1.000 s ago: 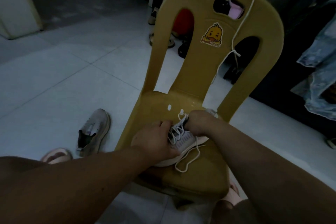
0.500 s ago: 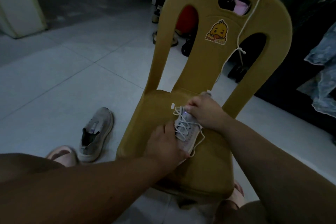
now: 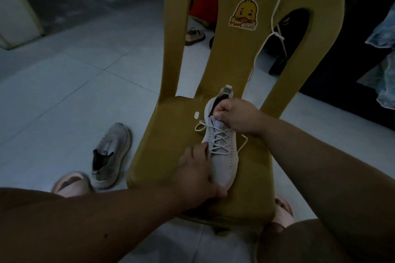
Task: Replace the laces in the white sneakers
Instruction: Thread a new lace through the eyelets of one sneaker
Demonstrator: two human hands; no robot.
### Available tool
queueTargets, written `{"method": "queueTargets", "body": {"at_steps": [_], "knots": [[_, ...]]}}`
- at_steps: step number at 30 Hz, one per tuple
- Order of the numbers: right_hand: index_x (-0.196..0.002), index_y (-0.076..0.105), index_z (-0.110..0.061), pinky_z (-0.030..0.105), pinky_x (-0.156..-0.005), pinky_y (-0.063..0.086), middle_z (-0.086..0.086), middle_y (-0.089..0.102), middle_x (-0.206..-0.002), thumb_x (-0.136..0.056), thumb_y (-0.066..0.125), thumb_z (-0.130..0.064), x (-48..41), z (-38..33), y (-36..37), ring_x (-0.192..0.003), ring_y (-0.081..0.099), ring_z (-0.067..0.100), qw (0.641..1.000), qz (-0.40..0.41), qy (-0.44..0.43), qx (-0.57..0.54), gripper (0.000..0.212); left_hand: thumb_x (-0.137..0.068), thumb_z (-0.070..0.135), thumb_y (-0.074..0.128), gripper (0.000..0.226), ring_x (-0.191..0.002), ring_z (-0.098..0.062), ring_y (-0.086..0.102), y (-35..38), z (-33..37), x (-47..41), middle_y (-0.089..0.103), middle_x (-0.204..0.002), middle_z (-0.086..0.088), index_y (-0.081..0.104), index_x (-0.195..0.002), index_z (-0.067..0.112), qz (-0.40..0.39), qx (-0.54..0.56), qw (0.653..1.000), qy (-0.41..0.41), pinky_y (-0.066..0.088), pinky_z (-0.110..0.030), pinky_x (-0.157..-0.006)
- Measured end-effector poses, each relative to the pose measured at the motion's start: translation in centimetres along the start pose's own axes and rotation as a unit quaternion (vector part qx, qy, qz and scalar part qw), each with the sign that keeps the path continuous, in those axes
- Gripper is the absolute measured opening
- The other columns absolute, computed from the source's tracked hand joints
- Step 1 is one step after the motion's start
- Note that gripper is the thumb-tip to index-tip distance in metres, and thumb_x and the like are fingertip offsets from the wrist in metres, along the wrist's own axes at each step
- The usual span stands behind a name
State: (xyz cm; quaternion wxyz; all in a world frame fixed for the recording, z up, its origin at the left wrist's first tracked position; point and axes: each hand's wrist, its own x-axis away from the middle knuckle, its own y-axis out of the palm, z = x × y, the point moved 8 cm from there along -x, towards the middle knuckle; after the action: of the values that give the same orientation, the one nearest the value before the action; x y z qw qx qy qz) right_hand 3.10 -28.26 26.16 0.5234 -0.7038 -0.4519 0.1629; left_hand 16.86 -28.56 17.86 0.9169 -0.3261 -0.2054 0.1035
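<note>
A white sneaker [image 3: 224, 156] lies on the seat of a yellow plastic chair [image 3: 252, 188], toe toward me, with a white lace [image 3: 218, 139] crisscrossed through its eyelets. My left hand [image 3: 196, 173] grips the toe and left side of the shoe. My right hand [image 3: 235, 117] is closed on the tongue and top of the lace near the shoe's opening. A loose lace end loops out left of the eyelets, another trails right. The second sneaker [image 3: 111, 156] lies on the floor left of the chair with no lace visible. A spare white lace [image 3: 275, 13] hangs over the chair's backrest.
The chair's backrest carries a duck sticker [image 3: 243, 15]. Pink slippers [image 3: 70, 183] on my feet show beside the chair's front legs. Sandals [image 3: 194, 36] and dark shoes stand behind the chair. Clothes hang at the right edge. The floor is pale tile.
The sneaker has been turned and laid flat along the seat, toe toward me. My left hand slid down to the toe and my right hand moved up to the tongue.
</note>
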Motion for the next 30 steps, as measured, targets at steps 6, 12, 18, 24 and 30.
{"method": "queueTargets", "body": {"at_steps": [6,12,18,24,30], "knots": [[-0.087,0.063,-0.014,0.025,-0.059,0.038,0.003,0.063,-0.093,-0.094,0.052,-0.029,-0.3,0.7,0.0,-0.081,0.055,0.015,0.996,-0.032,-0.002,0.078,0.020,-0.054,0.050,0.086,0.121,-0.130,-0.016,0.032,-1.0,-0.2,-1.4,0.026,-0.147,0.004,0.010,-0.146,0.028,-0.082,-0.008,0.997,0.008,0.035,-0.033,-0.105],[-0.094,0.065,-0.009,0.027,-0.059,0.042,0.006,0.061,-0.087,-0.093,0.057,-0.037,0.3,2.4,0.6,-0.075,0.056,0.019,0.980,-0.140,0.079,0.119,0.029,-0.070,0.047,0.077,0.091,-0.120,-0.011,0.046,-2.5,0.1,-1.9,0.044,-0.140,0.010,0.026,-0.145,0.034,-0.114,0.029,0.993,0.011,0.044,-0.029,-0.097],[-0.099,0.061,-0.016,0.025,-0.055,0.053,0.014,0.059,-0.108,-0.093,0.059,-0.016,1.6,3.1,2.6,-0.087,0.059,0.022,0.961,-0.178,0.157,-0.138,0.006,-0.086,0.040,0.064,0.057,-0.112,-0.012,0.054,-3.0,0.0,-3.3,0.055,-0.131,0.008,0.041,-0.138,0.034,-0.092,0.005,0.995,0.028,0.045,-0.026,-0.088],[-0.094,0.064,-0.017,0.039,-0.085,0.053,0.015,0.062,-0.112,-0.090,0.061,-0.013,2.3,4.3,2.7,-0.102,0.061,0.028,0.950,-0.153,0.166,-0.216,0.006,-0.090,0.032,0.060,0.054,-0.111,-0.012,0.052,-2.7,0.0,-3.5,0.056,-0.130,0.007,0.040,-0.140,0.035,-0.107,0.028,0.993,0.031,0.037,-0.022,-0.082],[-0.093,0.062,-0.016,0.044,-0.090,0.053,0.009,0.063,-0.103,-0.093,0.057,-0.016,3.1,3.5,2.9,-0.098,0.061,0.026,0.952,-0.160,0.111,-0.236,0.004,-0.086,0.036,0.066,0.058,-0.113,-0.011,0.053,-2.6,-1.1,-3.7,0.055,-0.132,0.008,0.042,-0.139,0.034,-0.118,0.077,0.990,0.000,0.043,-0.024,-0.088]]}}
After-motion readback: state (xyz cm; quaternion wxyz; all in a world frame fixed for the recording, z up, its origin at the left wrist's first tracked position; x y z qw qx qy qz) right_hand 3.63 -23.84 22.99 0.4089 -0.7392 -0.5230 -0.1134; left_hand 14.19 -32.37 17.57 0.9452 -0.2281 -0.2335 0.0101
